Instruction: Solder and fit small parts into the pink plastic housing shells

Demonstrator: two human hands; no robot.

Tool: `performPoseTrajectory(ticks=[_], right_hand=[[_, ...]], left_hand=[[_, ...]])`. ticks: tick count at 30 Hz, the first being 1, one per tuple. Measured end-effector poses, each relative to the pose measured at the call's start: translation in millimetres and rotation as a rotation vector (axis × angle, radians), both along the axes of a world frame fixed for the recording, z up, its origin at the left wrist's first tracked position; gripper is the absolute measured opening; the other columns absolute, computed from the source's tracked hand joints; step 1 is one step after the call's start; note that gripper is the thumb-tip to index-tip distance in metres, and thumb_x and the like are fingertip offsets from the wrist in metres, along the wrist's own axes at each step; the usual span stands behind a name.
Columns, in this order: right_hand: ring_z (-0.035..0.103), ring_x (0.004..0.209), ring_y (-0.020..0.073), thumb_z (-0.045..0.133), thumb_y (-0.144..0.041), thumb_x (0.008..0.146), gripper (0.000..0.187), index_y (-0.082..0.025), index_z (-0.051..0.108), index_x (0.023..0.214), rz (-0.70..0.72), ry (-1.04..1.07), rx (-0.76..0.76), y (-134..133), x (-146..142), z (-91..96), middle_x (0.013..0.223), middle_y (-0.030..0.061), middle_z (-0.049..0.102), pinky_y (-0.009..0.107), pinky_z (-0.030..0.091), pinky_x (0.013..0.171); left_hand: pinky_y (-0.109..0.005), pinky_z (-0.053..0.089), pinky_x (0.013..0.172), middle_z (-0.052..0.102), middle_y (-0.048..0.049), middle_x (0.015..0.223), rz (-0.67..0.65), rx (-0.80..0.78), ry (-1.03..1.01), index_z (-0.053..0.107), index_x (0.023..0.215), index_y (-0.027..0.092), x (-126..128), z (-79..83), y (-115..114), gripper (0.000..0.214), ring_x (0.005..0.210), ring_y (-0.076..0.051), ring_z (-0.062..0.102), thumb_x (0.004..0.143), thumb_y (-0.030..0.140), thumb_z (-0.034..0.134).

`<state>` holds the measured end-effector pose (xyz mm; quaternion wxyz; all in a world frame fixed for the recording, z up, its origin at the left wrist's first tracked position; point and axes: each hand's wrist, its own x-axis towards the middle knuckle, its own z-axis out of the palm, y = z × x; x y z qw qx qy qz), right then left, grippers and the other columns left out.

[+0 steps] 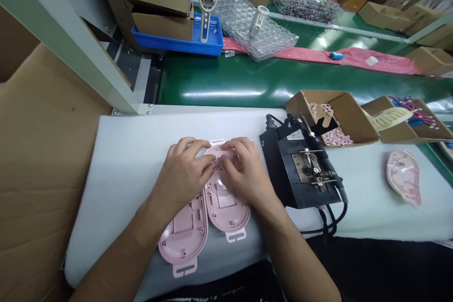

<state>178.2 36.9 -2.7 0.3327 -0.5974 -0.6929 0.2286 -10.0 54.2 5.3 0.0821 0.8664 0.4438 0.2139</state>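
The person's left hand (180, 174) and right hand (247, 171) are curling over the upper of two pale pink moulded plastic shells (226, 193), each grip clamped on its rim, with the fingertips (216, 160) coming together over a small part that the fingers mostly hide. This oval shell is lying on the bench's white padded sheet (116, 174), its matte inner face showing ribs, screw posts and a slotted tab. A second, matching shell (183, 240) is lying just beside it, nearer the person.

To the right, a black metal fixture (300, 160) with a brass plate and black cables is sitting beside the hands. Beyond it, an open cardboard box (354, 120) is holding small pink pieces, and another box (389, 125) is holding a cream ribbed part and tangled pink and blue wires. A mottled pink shell (403, 177) is lying further along the padding.

Past the padding, a glossy green conveyor belt (219, 78) is running across the room, carrying a blue tray (180, 42), clear blister trays (251, 23) and white handheld fans (207, 9). Cardboard cartons (385, 14) are stacking up behind it.
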Motion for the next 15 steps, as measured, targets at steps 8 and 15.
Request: performPoseTrajectory(ticks=[8,15], right_hand=[[0.051,0.11,0.0288,0.062,-0.02,0.092,0.021,-0.026,0.064,0.111,0.009,-0.048,-0.053,1.8,-5.5,-6.4,0.119,0.007,0.057,0.046,0.047,0.098],[0.049,0.11,0.0277,0.065,-0.017,0.089,0.023,-0.027,0.065,0.109,-0.009,-0.004,-0.107,4.8,-7.2,-4.2,0.118,0.0057,0.057,0.045,0.047,0.098]], left_hand=[[-0.048,0.05,0.084,0.069,-0.005,0.122,0.045,0.014,-0.008,0.075,0.089,0.021,5.2,-3.2,1.9,0.006,0.114,-0.032,0.055,0.091,0.023,0.069],[-0.048,0.049,0.085,0.069,-0.0034,0.122,0.047,-0.003,-0.009,0.077,0.093,0.025,5.3,-4.3,2.4,0.008,0.115,-0.031,0.054,0.09,0.022,0.07]])
